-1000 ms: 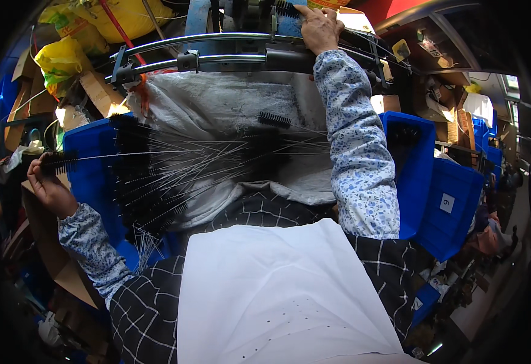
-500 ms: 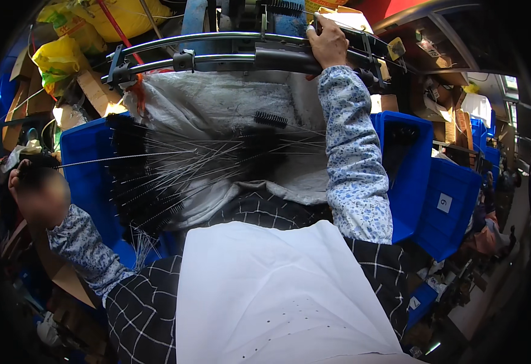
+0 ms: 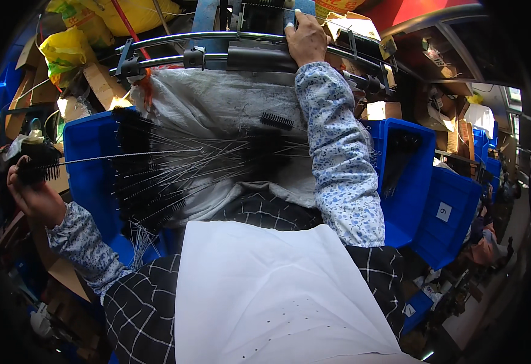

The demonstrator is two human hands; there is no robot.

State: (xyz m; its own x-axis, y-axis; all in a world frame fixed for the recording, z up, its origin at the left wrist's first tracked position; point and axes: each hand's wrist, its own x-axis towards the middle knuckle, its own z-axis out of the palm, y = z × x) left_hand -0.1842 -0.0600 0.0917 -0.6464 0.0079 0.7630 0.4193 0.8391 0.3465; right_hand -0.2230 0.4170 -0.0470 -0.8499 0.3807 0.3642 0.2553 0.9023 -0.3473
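Observation:
At the left, my left hand point(image 3: 35, 193) is closed around the bristled end of a black wire brush point(image 3: 38, 170), whose long twisted wire stem points right over my lap. My right hand point(image 3: 307, 40) rests at the top on the end of a dark sliding sleeve point(image 3: 259, 56) on two metal rails point(image 3: 177, 39). Its fingers lie over the sleeve's carriage, and what they grip, if anything, is hidden. Below the rails, a pile of black wire brushes point(image 3: 147, 188) with crossing metal stems lies on a grey-white cloth point(image 3: 192, 97) over my lap.
Blue bins stand on both sides: one point(image 3: 86, 142) at the left, another point(image 3: 420, 136) at the right with dark brushes inside, and a numbered one point(image 3: 459, 188) beside it. Yellow bags point(image 3: 68, 54) and cardboard point(image 3: 98, 82) lie upper left. A white sheet point(image 3: 265, 291) covers my front.
My right hand and the dark sleeve have shifted left along the rails. My left hand still holds the brush, now slightly lower, its bristles plainer to see.

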